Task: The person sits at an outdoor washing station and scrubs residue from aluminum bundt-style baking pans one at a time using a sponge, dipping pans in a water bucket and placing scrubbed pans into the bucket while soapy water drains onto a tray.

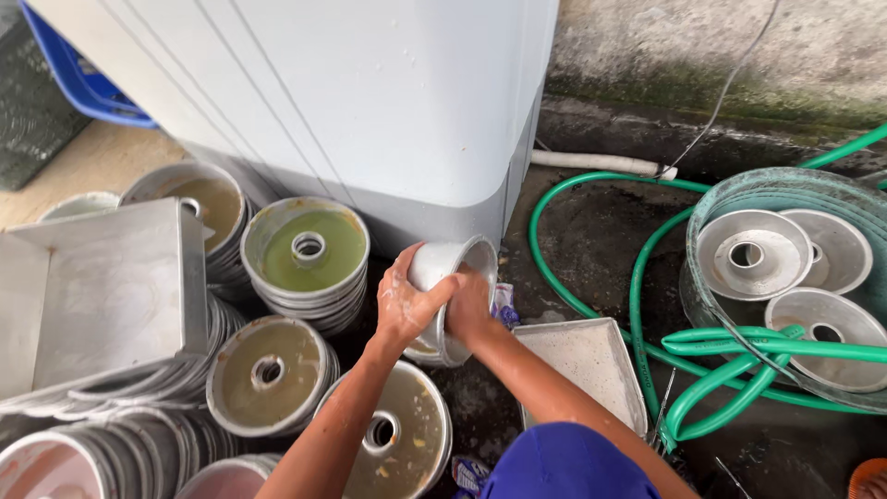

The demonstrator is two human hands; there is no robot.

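Both my hands hold a small round metal baking mould (443,268), tipped on its side just in front of a big white appliance (370,102). My left hand (403,305) grips its outer wall from the left. My right hand (468,310) reaches into the mould from below; its fingers are partly hidden by the rim. Right under my hands stands another ring mould with cloudy water (393,434).
Stacks of dirty ring moulds (305,254) fill the left side, beside a square metal tin (102,286). A rectangular tray (582,365) lies to the right. A green hose (647,314) loops round a basin (711,199) with clean ring moulds (750,254).
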